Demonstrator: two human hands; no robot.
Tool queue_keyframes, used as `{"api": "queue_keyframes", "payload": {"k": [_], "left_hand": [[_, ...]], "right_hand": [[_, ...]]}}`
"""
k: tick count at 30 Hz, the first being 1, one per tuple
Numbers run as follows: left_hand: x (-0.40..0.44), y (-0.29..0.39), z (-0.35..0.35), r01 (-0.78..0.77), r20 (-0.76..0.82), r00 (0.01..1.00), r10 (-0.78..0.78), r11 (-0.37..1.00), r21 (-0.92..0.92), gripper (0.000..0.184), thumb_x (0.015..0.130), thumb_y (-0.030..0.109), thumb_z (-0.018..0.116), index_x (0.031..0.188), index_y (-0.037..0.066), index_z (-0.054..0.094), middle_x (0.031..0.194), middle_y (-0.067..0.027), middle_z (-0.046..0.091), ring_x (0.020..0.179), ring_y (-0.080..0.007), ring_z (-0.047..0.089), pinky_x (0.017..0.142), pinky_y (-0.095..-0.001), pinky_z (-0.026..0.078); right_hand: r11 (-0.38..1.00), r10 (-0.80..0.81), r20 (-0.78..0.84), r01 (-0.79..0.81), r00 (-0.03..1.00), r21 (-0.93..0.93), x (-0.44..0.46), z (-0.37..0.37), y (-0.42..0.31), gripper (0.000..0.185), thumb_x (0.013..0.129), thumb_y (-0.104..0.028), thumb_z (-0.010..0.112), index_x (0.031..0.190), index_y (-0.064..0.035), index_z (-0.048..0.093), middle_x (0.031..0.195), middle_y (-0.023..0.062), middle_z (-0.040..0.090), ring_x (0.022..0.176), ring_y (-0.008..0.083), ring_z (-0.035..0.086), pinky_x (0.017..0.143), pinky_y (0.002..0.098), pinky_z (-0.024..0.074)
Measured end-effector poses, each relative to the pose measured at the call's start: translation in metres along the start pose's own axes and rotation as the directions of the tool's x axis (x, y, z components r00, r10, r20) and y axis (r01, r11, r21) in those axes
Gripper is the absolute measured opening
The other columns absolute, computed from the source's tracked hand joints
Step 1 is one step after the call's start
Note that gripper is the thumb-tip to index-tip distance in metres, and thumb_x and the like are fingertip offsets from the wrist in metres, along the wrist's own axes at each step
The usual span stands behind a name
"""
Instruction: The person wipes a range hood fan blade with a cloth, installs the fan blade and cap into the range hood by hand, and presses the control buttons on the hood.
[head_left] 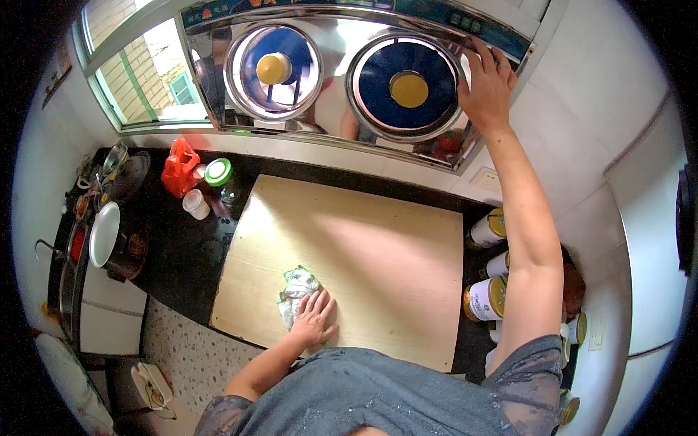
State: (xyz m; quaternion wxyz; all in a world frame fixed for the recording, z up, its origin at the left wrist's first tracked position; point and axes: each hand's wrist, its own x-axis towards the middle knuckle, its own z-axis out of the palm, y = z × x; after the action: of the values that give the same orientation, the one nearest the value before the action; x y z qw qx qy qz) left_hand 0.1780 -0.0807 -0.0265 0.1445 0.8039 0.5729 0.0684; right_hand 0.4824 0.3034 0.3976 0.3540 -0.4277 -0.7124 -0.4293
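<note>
My left hand (314, 317) lies palm down on a pale wooden board (392, 254), its fingers stretched and slightly apart. Beneath and beside those fingers is a crumpled white cloth (297, 288) with a green edge. High on the right, my right hand (486, 83) rests with spread fingers against the shiny metal range hood (333, 69), near its right end. Two round openings with blue plates and yellow caps (409, 89) are set in the hood. My right palm is hidden, so anything under it cannot be seen.
A red plastic bag (179, 168), a white cup (195, 204) and a green-lidded jar (218, 174) stand left of the board. Several yellow-lidded cans (486, 299) line its right side. A white bowl (105, 234) tilts at far left, below a window (156, 73).
</note>
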Motion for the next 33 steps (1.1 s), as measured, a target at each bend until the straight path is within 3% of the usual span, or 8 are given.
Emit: {"api": "queue_keyframes", "payload": {"k": [9, 10, 14, 17, 25, 33], "left_hand": [[-0.002, 0.002, -0.003, 0.008, 0.004, 1.000, -0.008, 1.000, -0.019, 0.081, 0.091, 0.055, 0.059, 0.155, 0.009, 0.040, 0.164, -0.0204, 0.028, 0.154, -0.0356, 0.020, 0.126, -0.0512, 0.009], [-0.002, 0.002, -0.004, 0.012, 0.001, 1.000, -0.012, 1.000, -0.018, 0.081, 0.090, 0.054, 0.059, 0.155, 0.009, 0.040, 0.164, -0.0204, 0.028, 0.154, -0.0356, 0.020, 0.126, -0.0514, 0.009], [0.002, 0.003, -0.006, 0.015, 0.006, 1.000, -0.015, 1.000, -0.024, 0.082, 0.090, 0.053, 0.061, 0.155, 0.008, 0.040, 0.164, -0.0202, 0.028, 0.154, -0.0355, 0.020, 0.126, -0.0519, 0.009], [0.000, 0.003, -0.005, 0.006, 0.012, 1.000, -0.006, 1.000, -0.017, 0.082, 0.090, 0.054, 0.060, 0.155, 0.008, 0.040, 0.164, -0.0205, 0.028, 0.154, -0.0356, 0.020, 0.126, -0.0519, 0.009], [0.001, -0.001, 0.001, 0.013, 0.016, 1.000, -0.013, 1.000, -0.011, 0.082, 0.092, 0.056, 0.057, 0.156, 0.009, 0.039, 0.166, -0.0202, 0.026, 0.155, -0.0353, 0.018, 0.126, -0.0525, 0.009], [0.001, 0.000, 0.002, 0.008, -0.010, 1.000, -0.008, 1.000, -0.009, 0.082, 0.091, 0.057, 0.057, 0.156, 0.009, 0.040, 0.165, -0.0203, 0.027, 0.155, -0.0353, 0.019, 0.125, -0.0530, 0.009]], "right_hand": [[1.000, -0.015, -0.052, 0.015, 0.999, -0.004, 0.020, 0.006, 0.015, 0.060, 0.079, -0.018, 0.074, 0.137, -0.0212, 0.059, 0.160, -0.0039, 0.042, 0.143, 0.0351, 0.036, 0.114, 0.0567, 0.0282], [0.998, 0.032, -0.034, -0.030, 0.999, 0.052, 0.026, -0.017, -0.003, 0.053, 0.071, -0.013, 0.076, 0.122, -0.0103, 0.062, 0.149, 0.0118, 0.050, 0.139, 0.0430, 0.039, 0.112, 0.0585, 0.0314], [1.000, 0.003, -0.062, -0.003, 0.998, -0.002, 0.033, -0.022, -0.004, 0.051, 0.069, -0.007, 0.074, 0.120, -0.0085, 0.064, 0.145, 0.0103, 0.055, 0.139, 0.0408, 0.040, 0.113, 0.0565, 0.0325], [0.997, 0.035, 0.037, -0.033, 0.999, -0.065, 0.036, -0.036, -0.006, 0.051, 0.070, -0.007, 0.075, 0.120, -0.0085, 0.065, 0.146, 0.0093, 0.055, 0.142, 0.0398, 0.039, 0.113, 0.0569, 0.0329], [0.997, 0.069, 0.229, -0.060, 0.971, -0.044, 0.044, -0.049, -0.002, 0.054, 0.071, -0.018, 0.077, 0.124, -0.0095, 0.066, 0.153, 0.0073, 0.052, 0.147, 0.0396, 0.032, 0.117, 0.0574, 0.0311], [0.997, 0.077, 0.229, -0.069, 0.970, -0.043, 0.038, -0.036, 0.004, 0.053, 0.073, -0.020, 0.076, 0.124, -0.0113, 0.067, 0.157, 0.0084, 0.048, 0.147, 0.0407, 0.031, 0.118, 0.0578, 0.0291]]}}
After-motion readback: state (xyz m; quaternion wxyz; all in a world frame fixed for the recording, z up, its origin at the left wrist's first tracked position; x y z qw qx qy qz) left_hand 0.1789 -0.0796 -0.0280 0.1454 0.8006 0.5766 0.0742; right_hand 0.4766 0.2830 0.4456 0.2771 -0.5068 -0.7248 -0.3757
